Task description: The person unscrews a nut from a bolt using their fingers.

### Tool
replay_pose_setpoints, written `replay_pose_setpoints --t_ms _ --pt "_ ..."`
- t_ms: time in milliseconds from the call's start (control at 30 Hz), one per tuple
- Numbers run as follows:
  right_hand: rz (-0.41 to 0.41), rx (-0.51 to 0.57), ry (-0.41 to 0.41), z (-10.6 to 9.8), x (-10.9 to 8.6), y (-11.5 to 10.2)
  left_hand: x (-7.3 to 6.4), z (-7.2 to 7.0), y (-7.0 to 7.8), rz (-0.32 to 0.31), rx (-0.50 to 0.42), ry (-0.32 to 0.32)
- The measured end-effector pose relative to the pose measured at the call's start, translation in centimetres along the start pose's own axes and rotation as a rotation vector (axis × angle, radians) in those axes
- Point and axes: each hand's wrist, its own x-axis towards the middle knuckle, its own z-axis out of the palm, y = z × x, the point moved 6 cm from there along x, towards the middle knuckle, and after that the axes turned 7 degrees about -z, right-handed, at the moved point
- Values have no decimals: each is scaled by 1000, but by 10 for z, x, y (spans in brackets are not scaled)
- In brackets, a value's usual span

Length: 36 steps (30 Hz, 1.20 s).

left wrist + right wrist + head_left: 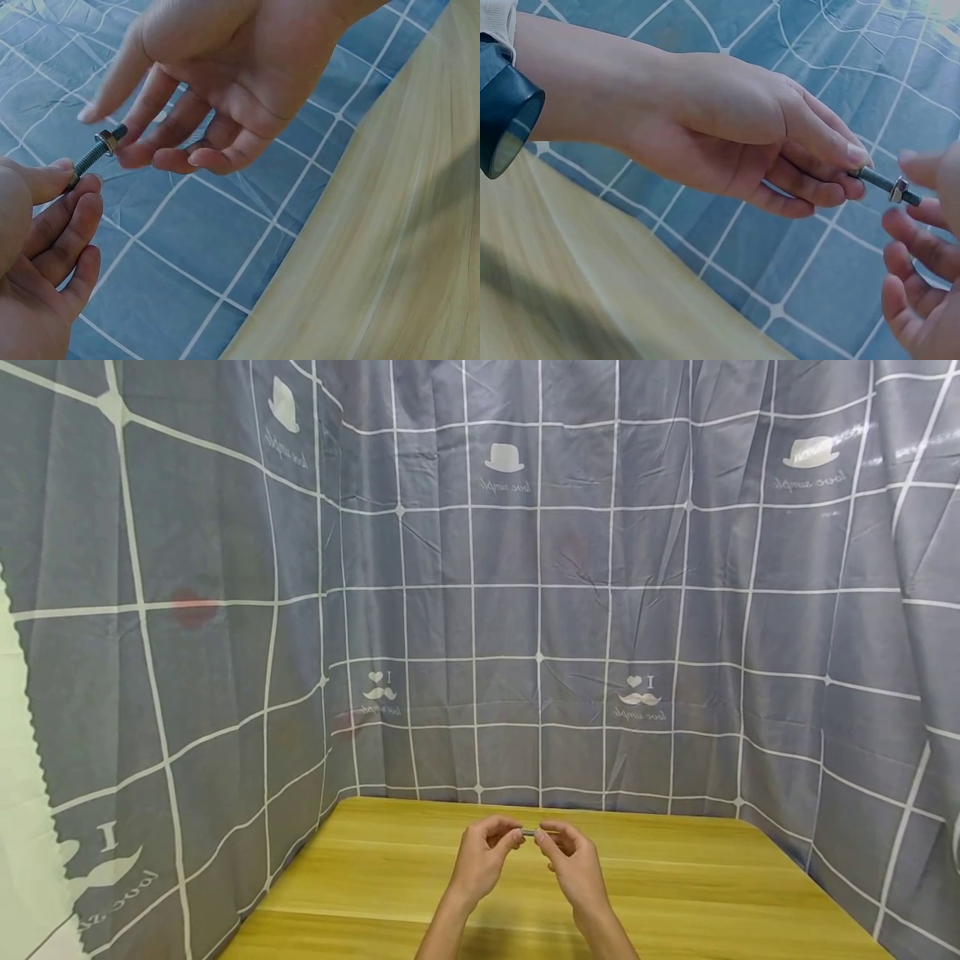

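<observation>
A grey threaded bolt (89,159) is pinched near one end between the thumb and fingertips of my left hand (477,862), above the table. A shiny flanged nut (898,190) sits on the thread towards the bolt's other end, with a short stretch of thread showing beyond it. My right hand (581,866) is on the other side, its thumb and loosely bent fingers spread about the nut with a gap between them in both wrist views. The end of the bolt under the left fingertips is hidden.
Beneath both hands lies a yellow wood-grain table (360,868). Grey curtains (570,618) with white grid lines hang behind it and along both sides. A dark wrist device (510,112) is strapped to the left wrist.
</observation>
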Motion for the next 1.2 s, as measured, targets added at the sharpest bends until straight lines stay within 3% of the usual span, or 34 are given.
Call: replay_pose_setpoints --t_ms 167,467,667,800,1033,1200 --pt "-39 10 -4 0 0 -2 -7 -2 21 26 -20 -6" --pt "-10 -12 2 0 -2 -1 -11 -3 26 12 -16 -5" --pt "-53 2 0 0 -2 -7 -2 0 5 -1 11 6" --pt "-24 3 2 0 -1 -3 3 1 -10 -6 7 -2" --pt "-46 -25 -3 -2 3 -5 6 1 -11 47 -5 -24" --pt "-25 4 -11 1 1 -5 5 0 -14 31 -1 -18"
